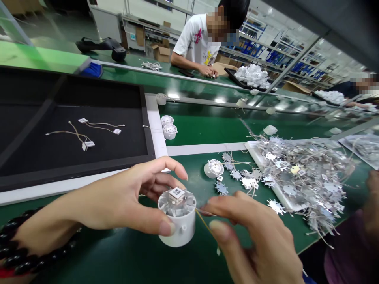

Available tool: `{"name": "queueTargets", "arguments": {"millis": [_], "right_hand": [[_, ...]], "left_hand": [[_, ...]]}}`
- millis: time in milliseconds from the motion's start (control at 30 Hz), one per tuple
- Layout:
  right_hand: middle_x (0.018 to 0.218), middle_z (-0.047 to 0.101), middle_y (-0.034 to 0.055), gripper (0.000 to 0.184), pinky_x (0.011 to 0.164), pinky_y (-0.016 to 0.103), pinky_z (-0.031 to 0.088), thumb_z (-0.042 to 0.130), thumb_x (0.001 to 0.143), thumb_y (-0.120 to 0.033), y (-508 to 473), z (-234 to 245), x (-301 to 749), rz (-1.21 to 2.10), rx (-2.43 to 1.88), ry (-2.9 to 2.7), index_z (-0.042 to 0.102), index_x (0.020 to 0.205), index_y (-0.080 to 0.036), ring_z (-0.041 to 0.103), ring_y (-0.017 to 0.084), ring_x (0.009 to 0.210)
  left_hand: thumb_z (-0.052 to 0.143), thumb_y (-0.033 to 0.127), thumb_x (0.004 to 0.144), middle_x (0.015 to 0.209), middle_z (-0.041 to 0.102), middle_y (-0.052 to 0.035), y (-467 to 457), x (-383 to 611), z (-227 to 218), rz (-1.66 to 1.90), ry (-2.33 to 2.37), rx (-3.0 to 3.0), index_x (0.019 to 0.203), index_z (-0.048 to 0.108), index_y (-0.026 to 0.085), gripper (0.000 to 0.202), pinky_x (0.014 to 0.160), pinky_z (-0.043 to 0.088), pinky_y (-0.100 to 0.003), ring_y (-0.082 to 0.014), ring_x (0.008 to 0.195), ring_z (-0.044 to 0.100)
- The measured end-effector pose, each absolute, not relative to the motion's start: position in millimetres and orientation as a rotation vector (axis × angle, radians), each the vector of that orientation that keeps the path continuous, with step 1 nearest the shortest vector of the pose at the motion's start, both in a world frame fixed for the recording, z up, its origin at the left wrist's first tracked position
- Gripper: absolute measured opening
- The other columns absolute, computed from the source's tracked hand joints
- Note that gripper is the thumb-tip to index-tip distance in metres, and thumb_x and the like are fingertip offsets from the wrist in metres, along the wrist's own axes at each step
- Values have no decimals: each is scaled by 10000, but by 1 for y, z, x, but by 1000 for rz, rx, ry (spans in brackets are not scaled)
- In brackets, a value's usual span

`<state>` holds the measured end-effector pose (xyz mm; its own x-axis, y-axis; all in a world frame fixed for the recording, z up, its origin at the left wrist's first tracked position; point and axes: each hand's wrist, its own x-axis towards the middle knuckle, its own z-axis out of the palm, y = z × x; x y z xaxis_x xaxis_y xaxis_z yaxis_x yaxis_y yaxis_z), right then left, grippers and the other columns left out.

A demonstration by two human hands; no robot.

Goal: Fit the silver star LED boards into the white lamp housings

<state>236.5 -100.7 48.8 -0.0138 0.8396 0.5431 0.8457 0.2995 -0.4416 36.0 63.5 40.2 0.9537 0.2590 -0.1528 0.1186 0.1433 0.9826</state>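
A white round plastic housing [177, 228] stands upright on the green bench in front of me. Inside its top sits a star-shaped metal plate [168, 204], and on that lies a small white square with a printed code [177, 193]. My left hand [133, 197] grips the housing from the left, thumb on its near wall and fingers behind. Thin yellowish wires [203, 219] come out at the housing's right rim. My right hand [251, 232] pinches these wires between thumb and forefinger, close beside the housing.
A large heap of star-shaped metal plates with wires [310, 173] covers a white tray [254, 152] at right. Another housing [213, 169] stands beyond my hands. A black tray [118, 102] at left holds wired squares [88, 145]. Across the bench a person [195, 47] works.
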Motion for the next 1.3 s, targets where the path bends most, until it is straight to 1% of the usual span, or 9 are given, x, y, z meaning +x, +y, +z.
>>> {"name": "queueTargets", "arguments": {"millis": [200,300,467,600,733,900,1033,1100,1300], "right_hand": [[608,653,-13,487,444,213,419,460,1087,-429,-74,65,256,949,-1627,-1689,654,698,-210,580,112,521],[604,650,-2,519,482,194,443,539,1045,-529,-59,60,270,1412,-1494,-1512,650,670,-189,548,100,531],[471,527,-46,518,371,171,225,614,980,-576,-47,44,283,1898,-1489,-1272,700,680,-162,344,55,401],[500,591,-47,480,342,202,140,593,988,-540,-46,37,285,2099,-1412,-1145,719,721,-160,255,38,337],[504,585,-58,356,395,182,197,762,895,-464,-48,38,282,1995,-1413,-1132,716,702,-168,311,42,403],[631,673,-13,313,564,211,444,802,880,-411,-57,46,277,1710,-1435,-1282,706,684,-186,569,107,609],[662,683,-13,270,465,206,388,658,992,-351,-70,58,271,1336,-1574,-1520,716,781,-192,529,99,538],[650,649,-38,249,452,205,355,593,1028,-283,-77,63,269,1009,-1608,-1740,699,818,-200,509,85,516],[687,636,-55,129,451,279,348,534,1052,-170,-90,64,262,143,-1423,-2208,631,972,-199,547,93,494]], "left_hand": [[852,319,858,1171,714,63,59,39,44,142,312,1671,1206,619,359,422,907,528,-210,-166,1106,691],[824,406,869,1182,737,24,59,40,44,125,370,1840,1231,641,341,410,833,563,-250,-222,1069,715],[783,510,881,1148,753,0,57,37,41,137,429,2059,1292,660,366,453,627,542,-235,-249,966,726],[732,536,922,1137,757,3,56,38,42,124,400,2072,1283,657,349,413,517,483,-216,-204,843,718],[746,542,909,1124,757,8,56,38,41,158,407,2067,1271,670,359,413,506,477,-221,-203,812,716],[750,573,896,1114,742,23,56,38,39,11,458,1995,1295,625,395,454,519,493,-209,-182,783,711],[827,469,864,1212,722,50,58,41,39,27,392,1783,1251,615,387,449,850,553,-212,-203,1128,695],[853,408,854,1207,715,80,58,41,38,36,365,1653,1236,615,411,451,963,524,-211,-176,1162,681],[881,328,816,1071,727,64,59,38,36,12,346,1364,1259,568,433,553,812,570,-184,-153,995,704]]}}
